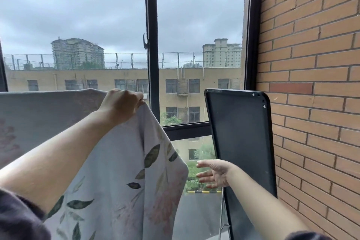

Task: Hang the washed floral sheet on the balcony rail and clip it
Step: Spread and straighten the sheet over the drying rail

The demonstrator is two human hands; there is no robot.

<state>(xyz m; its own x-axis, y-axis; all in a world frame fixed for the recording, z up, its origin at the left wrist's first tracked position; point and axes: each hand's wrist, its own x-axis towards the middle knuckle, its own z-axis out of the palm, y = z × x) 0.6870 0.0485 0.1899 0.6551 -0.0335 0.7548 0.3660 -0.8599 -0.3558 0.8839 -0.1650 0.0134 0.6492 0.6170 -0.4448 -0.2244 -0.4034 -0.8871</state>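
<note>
The floral sheet (116, 171), pale grey with green leaves and pink blooms, hangs draped across the left half of the view in front of the window. My left hand (121, 103) is raised and shut on the sheet's top edge at its right corner. My right hand (213, 173) is lower, open, fingers spread and pointing left, a short gap from the sheet's right hanging edge. The rail under the sheet is hidden by the cloth. No clip is in view.
A black flat panel (239, 142) leans upright at the right, just behind my right hand, on a thin metal stand (222, 220). A brick wall (311, 84) closes the right side. The dark window frame (153, 45) runs vertically in the middle.
</note>
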